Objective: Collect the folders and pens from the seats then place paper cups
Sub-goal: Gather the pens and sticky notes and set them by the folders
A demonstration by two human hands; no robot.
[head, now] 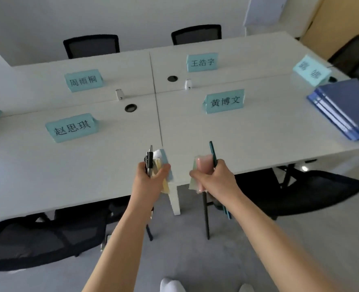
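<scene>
My left hand [149,178] grips a bunch of pens [149,160] together with yellow, white and light-blue note pads [163,159], held upright above the near table edge. My right hand [214,178] grips a teal pen [213,151], a dark pen that hangs below the hand, and pink and green note pads [202,165]. A stack of blue folders [343,108] lies on the white table [111,165] at the far right, well away from both hands. No paper cups are in view.
Several light-blue name cards stand on the table, among them one [72,127] at front left and one [225,101] at front right. Black mesh chairs stand at the near left [37,239], near right [300,190] and along the far side [92,46].
</scene>
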